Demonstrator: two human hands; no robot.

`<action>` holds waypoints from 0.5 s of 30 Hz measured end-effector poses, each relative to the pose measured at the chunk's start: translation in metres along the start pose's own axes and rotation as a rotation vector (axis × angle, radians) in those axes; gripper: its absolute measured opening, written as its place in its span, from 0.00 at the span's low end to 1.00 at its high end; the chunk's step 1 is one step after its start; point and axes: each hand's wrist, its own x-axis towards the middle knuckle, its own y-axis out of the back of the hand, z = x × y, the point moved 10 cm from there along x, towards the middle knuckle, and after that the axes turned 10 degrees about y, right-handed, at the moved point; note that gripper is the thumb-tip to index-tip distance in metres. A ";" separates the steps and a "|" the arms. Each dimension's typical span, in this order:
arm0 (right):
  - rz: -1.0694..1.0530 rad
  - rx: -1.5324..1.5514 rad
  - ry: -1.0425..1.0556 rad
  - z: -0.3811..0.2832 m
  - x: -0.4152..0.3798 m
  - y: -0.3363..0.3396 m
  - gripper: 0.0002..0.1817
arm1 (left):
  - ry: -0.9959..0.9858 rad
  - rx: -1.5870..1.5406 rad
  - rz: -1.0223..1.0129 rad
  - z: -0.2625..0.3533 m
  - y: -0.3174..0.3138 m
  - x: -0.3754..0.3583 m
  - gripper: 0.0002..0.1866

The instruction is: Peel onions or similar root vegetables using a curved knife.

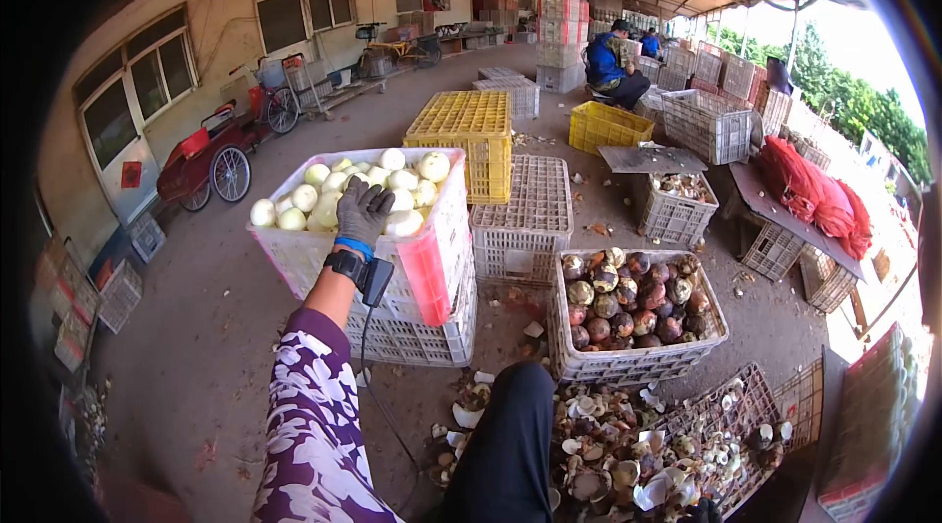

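Observation:
My left hand, in a dark grey glove, reaches over a white crate heaped with peeled white onions. Its fingers are stretched out and slightly apart, resting on the near onions; no onion is gripped. At the bottom edge a small dark gloved part of my right hand shows above the peel scraps; its fingers are cut off from view. Between my knee and the right side stands a crate of unpeeled, dark brown and purplish onions.
Ahead are a yellow crate, an upturned white crate and a scrap-filled crate. A red net bundle lies on a board at right. Another person sits farther back. A red tricycle stands by the left wall.

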 end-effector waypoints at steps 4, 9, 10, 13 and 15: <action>0.136 0.069 0.144 -0.013 -0.002 -0.009 0.11 | 0.319 -0.074 -0.611 -0.039 -0.076 -0.030 0.21; 0.203 0.235 -0.169 -0.044 -0.017 -0.009 0.13 | 0.616 0.204 -0.970 -0.156 -0.264 -0.210 0.26; 0.191 0.335 -0.171 -0.047 -0.016 -0.010 0.12 | 0.643 0.268 -1.093 -0.183 -0.295 -0.249 0.26; 0.180 0.544 -0.157 -0.063 -0.015 -0.009 0.13 | 0.679 0.500 -1.316 -0.262 -0.367 -0.350 0.25; 0.194 0.580 -0.145 -0.075 -0.017 -0.005 0.16 | 0.711 0.718 -1.411 -0.325 -0.398 -0.402 0.26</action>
